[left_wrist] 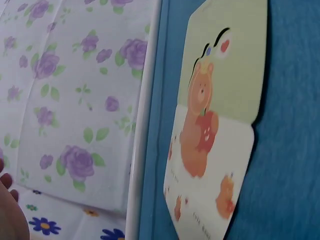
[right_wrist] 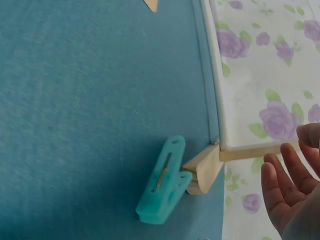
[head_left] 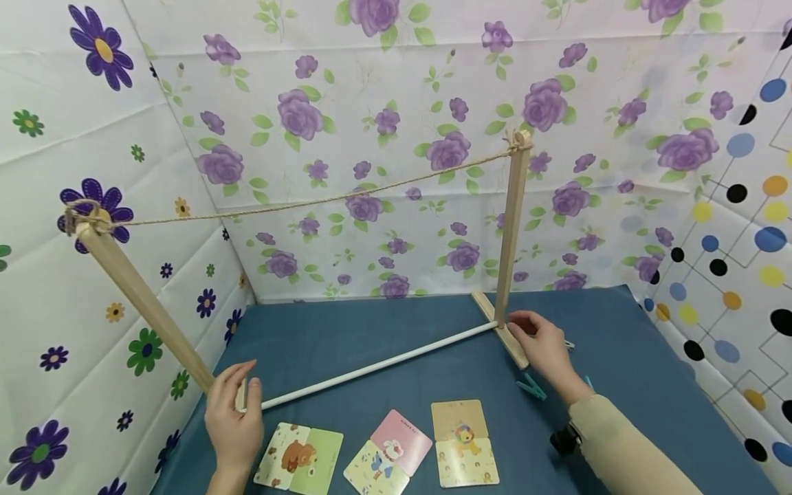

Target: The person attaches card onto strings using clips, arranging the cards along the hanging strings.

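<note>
A wooden stand has a left post [head_left: 145,302], a right post [head_left: 512,234], a white rod [head_left: 383,364] low between them and a twine [head_left: 322,201] tied across their tops. My left hand [head_left: 235,419] is at the foot of the left post, thumb and fingers apart around the base; contact is unclear. Its fingertips barely show in the left wrist view. Beside the right post's foot is my right hand [head_left: 544,347], fingers loosely bent and nothing gripped in the right wrist view. Under that post lies a wooden foot bar [head_left: 516,350].
Three folded cards lie in front: a green bear card [head_left: 298,457], a pink rabbit card [head_left: 388,454] and a yellow lion card [head_left: 465,443]. A teal clothespin [right_wrist: 162,185] lies near the foot bar; other clothespins are partly hidden by the right arm. Floral cloth [head_left: 383,89] hangs behind.
</note>
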`<state>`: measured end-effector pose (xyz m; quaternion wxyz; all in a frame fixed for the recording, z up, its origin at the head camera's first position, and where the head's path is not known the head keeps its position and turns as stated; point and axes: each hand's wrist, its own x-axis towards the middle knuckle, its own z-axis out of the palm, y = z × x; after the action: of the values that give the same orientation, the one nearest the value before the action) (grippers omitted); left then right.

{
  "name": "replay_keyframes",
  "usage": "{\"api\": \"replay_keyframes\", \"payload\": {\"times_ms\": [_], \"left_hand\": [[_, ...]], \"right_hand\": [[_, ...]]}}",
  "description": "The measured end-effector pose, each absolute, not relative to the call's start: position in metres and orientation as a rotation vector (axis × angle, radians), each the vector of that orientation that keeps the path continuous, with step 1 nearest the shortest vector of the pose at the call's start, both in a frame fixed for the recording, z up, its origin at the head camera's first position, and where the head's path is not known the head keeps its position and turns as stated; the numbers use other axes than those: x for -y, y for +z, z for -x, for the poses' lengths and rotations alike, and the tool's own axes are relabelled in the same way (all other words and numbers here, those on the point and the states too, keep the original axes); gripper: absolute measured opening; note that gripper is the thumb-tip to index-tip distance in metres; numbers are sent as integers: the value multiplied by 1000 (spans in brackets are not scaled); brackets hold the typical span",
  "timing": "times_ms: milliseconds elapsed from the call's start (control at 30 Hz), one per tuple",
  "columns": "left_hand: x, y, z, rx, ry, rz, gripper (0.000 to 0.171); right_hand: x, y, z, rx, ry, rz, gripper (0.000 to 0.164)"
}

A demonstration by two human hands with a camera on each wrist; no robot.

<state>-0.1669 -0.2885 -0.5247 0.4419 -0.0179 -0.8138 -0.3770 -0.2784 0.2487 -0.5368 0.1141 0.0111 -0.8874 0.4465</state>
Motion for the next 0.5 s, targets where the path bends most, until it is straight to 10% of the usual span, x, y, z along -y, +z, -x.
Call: {"api": "replay_keyframes", "payload": {"times_ms": [500], "left_hand": [[307, -521, 158, 1768, -890, -68, 34]], "right_hand": [[-259, -526, 293, 2622, 1377, -17, 57]]}}
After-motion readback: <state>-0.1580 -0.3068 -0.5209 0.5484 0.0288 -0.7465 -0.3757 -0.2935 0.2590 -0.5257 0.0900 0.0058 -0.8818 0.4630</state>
